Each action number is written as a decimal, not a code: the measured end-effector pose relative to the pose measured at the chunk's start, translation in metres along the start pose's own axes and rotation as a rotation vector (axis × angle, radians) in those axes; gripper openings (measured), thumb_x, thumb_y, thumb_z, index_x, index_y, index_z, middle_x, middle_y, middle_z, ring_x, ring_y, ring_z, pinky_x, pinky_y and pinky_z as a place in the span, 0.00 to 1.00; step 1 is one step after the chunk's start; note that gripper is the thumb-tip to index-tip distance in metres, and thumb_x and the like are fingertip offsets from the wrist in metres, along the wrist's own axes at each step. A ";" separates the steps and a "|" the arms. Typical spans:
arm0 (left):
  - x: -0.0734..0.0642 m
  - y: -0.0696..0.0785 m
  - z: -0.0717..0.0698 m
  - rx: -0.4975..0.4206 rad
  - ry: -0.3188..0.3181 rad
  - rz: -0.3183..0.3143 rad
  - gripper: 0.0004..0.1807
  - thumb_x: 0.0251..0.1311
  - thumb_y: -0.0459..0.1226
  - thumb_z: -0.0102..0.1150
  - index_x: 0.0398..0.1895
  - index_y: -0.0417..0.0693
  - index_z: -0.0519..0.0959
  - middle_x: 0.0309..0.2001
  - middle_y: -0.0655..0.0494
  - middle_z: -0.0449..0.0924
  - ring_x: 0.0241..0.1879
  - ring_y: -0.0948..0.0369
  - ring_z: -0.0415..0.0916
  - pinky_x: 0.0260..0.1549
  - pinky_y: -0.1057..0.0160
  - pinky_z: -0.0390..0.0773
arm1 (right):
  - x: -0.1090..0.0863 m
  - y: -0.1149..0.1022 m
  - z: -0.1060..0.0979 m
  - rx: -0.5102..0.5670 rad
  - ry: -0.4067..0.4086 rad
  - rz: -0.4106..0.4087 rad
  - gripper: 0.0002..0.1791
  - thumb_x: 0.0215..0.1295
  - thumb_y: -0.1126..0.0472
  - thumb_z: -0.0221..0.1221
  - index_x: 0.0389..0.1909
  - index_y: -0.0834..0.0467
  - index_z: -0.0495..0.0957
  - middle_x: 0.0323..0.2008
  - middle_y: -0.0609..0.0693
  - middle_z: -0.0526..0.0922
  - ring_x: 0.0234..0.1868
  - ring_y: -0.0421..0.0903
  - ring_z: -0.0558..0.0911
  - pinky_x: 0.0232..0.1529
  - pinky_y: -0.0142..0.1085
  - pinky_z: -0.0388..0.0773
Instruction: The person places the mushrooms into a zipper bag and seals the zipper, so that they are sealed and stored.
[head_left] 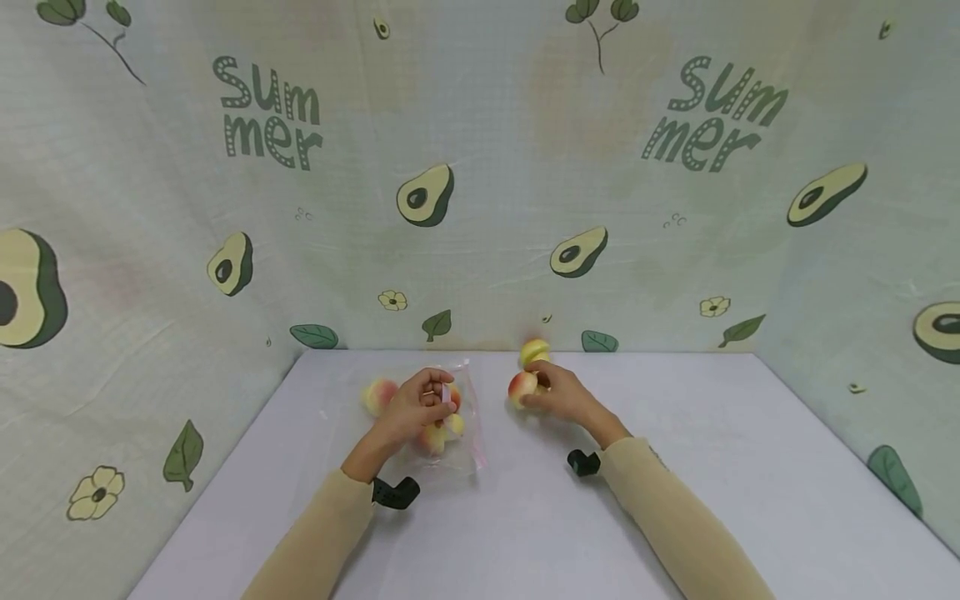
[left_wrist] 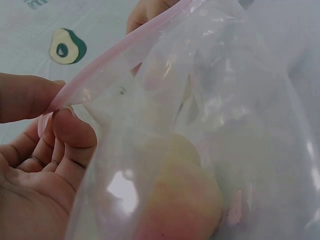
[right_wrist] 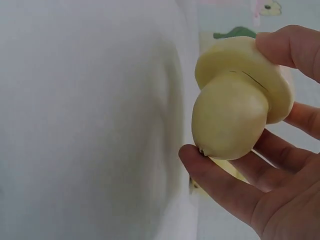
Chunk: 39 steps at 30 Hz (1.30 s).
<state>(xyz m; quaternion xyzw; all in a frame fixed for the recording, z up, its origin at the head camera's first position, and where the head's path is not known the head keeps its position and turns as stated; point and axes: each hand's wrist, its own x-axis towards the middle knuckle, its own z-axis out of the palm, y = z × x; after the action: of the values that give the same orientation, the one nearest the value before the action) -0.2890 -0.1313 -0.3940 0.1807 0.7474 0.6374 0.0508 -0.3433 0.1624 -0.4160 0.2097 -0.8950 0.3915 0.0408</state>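
Note:
My left hand (head_left: 405, 410) pinches the pink zip edge (left_wrist: 115, 52) of a clear zip bag (head_left: 467, 454) between thumb and forefinger. Inside the bag several red-and-yellow mushrooms (head_left: 380, 395) show through the plastic; in the left wrist view one mushroom (left_wrist: 180, 205) lies close to the camera. To the bag's right, my right hand (head_left: 564, 395) grips another mushroom (right_wrist: 230, 115), thumb on its cap and a fingertip at the stem's end. Its cap is red and yellow, its stem pale yellow. Just behind that hand stands one more mushroom (head_left: 535, 350).
A white tabletop (head_left: 697, 492) lies under everything. Cloth printed with avocados and leaves (head_left: 495, 125) rises at the back and both sides. Each wrist wears a small black camera, such as the one by the left sleeve (head_left: 396, 493).

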 end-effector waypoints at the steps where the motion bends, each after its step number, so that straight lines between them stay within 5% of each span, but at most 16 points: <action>1: 0.000 0.000 0.000 0.000 0.000 -0.002 0.22 0.56 0.27 0.62 0.54 0.37 0.68 0.36 0.48 0.66 0.28 0.58 0.69 0.28 0.66 0.75 | -0.001 -0.002 0.002 -0.004 -0.007 -0.012 0.32 0.53 0.56 0.69 0.58 0.62 0.72 0.52 0.56 0.78 0.51 0.52 0.76 0.54 0.48 0.72; 11: 0.000 0.002 0.000 -0.005 0.010 -0.001 0.23 0.57 0.25 0.61 0.55 0.37 0.68 0.36 0.47 0.66 0.28 0.58 0.69 0.27 0.66 0.75 | -0.006 -0.021 0.015 -0.065 -0.064 -0.192 0.29 0.53 0.58 0.68 0.57 0.61 0.73 0.53 0.52 0.77 0.52 0.50 0.76 0.55 0.47 0.71; 15: 0.000 0.003 -0.001 -0.016 0.001 -0.008 0.22 0.57 0.24 0.60 0.55 0.36 0.68 0.36 0.47 0.66 0.28 0.58 0.69 0.27 0.65 0.75 | -0.008 -0.027 0.021 -0.089 -0.078 -0.204 0.30 0.55 0.56 0.68 0.58 0.59 0.73 0.54 0.51 0.77 0.53 0.48 0.75 0.56 0.46 0.71; 20: -0.011 0.022 0.004 0.001 -0.015 0.004 0.20 0.57 0.22 0.57 0.53 0.32 0.67 0.35 0.45 0.66 0.27 0.57 0.69 0.28 0.64 0.76 | -0.010 -0.032 0.029 -0.098 -0.109 -0.183 0.31 0.56 0.55 0.67 0.60 0.58 0.72 0.57 0.50 0.75 0.57 0.47 0.73 0.59 0.45 0.68; 27: -0.002 0.001 -0.002 -0.001 0.008 -0.006 0.22 0.57 0.25 0.60 0.55 0.36 0.67 0.36 0.47 0.66 0.28 0.57 0.68 0.27 0.65 0.75 | -0.008 -0.042 0.035 -0.144 -0.138 -0.191 0.31 0.58 0.54 0.66 0.62 0.56 0.70 0.59 0.50 0.74 0.60 0.47 0.71 0.61 0.45 0.66; 39: 0.000 -0.002 -0.001 -0.003 0.001 0.008 0.23 0.57 0.27 0.60 0.56 0.36 0.67 0.36 0.49 0.68 0.28 0.60 0.70 0.26 0.66 0.75 | -0.003 -0.047 0.046 -0.188 -0.179 -0.247 0.29 0.57 0.55 0.64 0.61 0.54 0.71 0.56 0.50 0.75 0.57 0.45 0.72 0.59 0.43 0.67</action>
<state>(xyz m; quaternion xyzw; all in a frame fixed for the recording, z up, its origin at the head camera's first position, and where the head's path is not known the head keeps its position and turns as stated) -0.2897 -0.1327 -0.3959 0.1833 0.7457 0.6388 0.0481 -0.3173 0.1022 -0.4164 0.3473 -0.8951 0.2780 0.0283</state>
